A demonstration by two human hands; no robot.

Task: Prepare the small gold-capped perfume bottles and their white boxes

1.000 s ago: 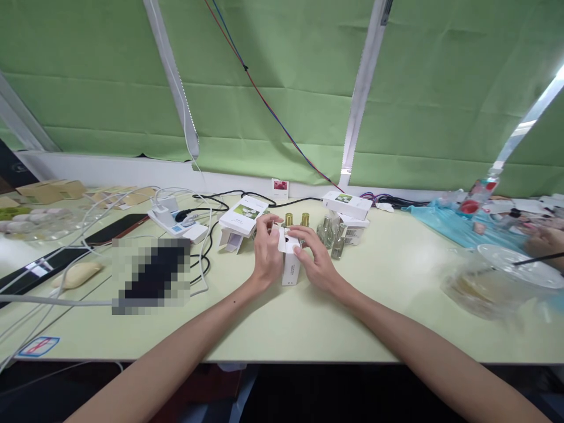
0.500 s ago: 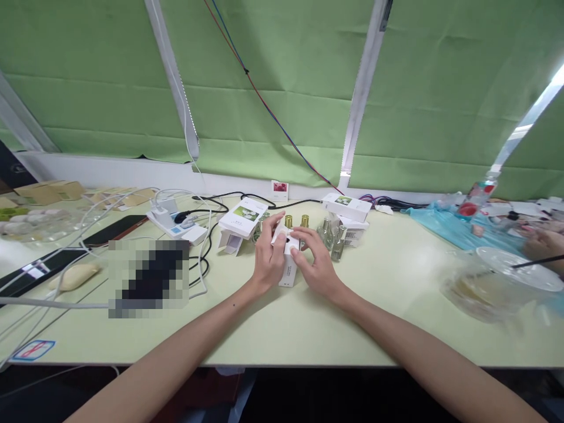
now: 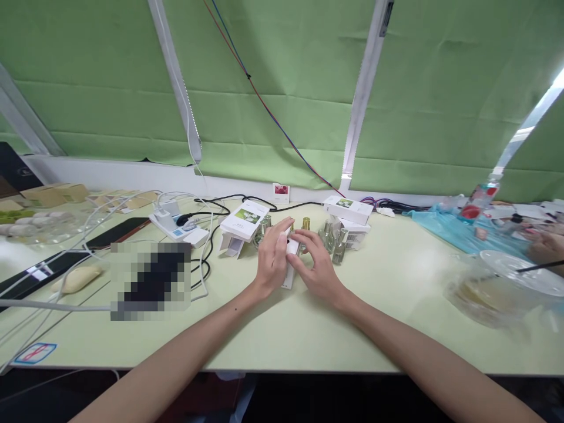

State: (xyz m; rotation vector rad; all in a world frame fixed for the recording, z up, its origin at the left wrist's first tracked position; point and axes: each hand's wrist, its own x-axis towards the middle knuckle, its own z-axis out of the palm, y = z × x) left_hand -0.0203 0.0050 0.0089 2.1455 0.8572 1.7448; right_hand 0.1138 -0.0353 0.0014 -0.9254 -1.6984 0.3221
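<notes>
A small white carton (image 3: 288, 278) stands on the table between my two hands, its upper part mostly covered by fingers. My left hand (image 3: 272, 258) grips it from the left, with fingers laid together across its top. From the right, my right hand (image 3: 318, 265) holds it with curved fingers at the top and the thumb against the near side. Just behind are glass bottles with gold tops, one with its gold neck (image 3: 306, 223) showing. Clear glass bottles (image 3: 339, 247) stand to the right of them. A white box with a flower picture (image 3: 245, 218) lies left of my hands.
Another flower-printed white box (image 3: 348, 209) rests on cartons at the back right. A power strip (image 3: 170, 226) and tangled cables lie left, near phones and a pale mouse (image 3: 77, 278). At right are a clear plastic bowl (image 3: 480, 294), blue plastic (image 3: 445, 226) and another person's hand (image 3: 549, 247).
My left fingers have straightened and come down over the carton's top, where a raised flap showed before. My right hand stays on the carton, its thumb shifted slightly left.
</notes>
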